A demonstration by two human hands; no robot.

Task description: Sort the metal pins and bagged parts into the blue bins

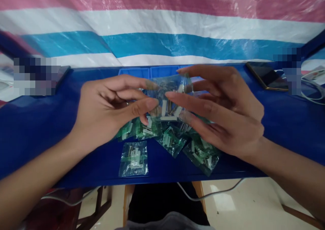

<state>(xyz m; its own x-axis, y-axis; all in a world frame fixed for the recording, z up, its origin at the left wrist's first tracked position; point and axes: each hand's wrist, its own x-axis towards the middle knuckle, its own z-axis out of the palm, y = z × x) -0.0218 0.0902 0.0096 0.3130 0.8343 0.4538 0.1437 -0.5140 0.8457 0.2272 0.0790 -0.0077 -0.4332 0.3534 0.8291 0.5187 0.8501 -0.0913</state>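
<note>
A clear plastic bag with white strips and dark, thin metal-like pieces inside is held up between my hands above the blue table. My left hand pinches its left edge between thumb and fingers. On the right side, my right hand has its fingers around the bag, one fingertip lying on its front. Below the hands lie several similar bags with green marking, among them a separate bag near the front edge and another bag under my right hand.
Blue trays stand at the back edge, partly hidden by my hands. A dark phone-like device lies at the back right near white cables. Another dark flat device is at the back left. A striped sheet hangs behind the table.
</note>
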